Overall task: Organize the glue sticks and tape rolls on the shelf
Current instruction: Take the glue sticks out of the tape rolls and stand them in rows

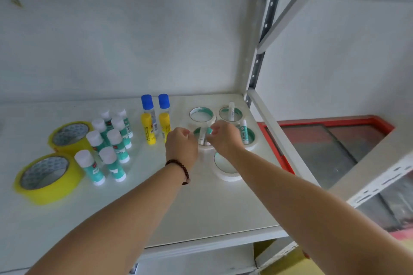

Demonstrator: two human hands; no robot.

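Note:
Several white tape rolls lie flat at the right of the white shelf (201, 207). Both hands meet over the middle roll (204, 148). My right hand (223, 138) pinches a thin white glue stick (202, 136) standing inside that roll. My left hand (181, 144) is curled at the roll's left rim; whether it grips the roll is unclear. Thin sticks also stand in the back right roll (231, 112) and the right roll (244, 133). The back left roll (201, 115) and the front roll (225, 168) hold nothing. Several teal glue sticks (109, 140) stand upright at centre left.
Two yellow tape rolls (47, 177) (70, 135) lie at the left. Two yellow glue sticks (148, 129) and two blue-capped bottles (146, 105) stand behind my left hand. A grey upright post (259, 51) bounds the shelf on the right, with a red-framed glass surface (330, 147) beyond.

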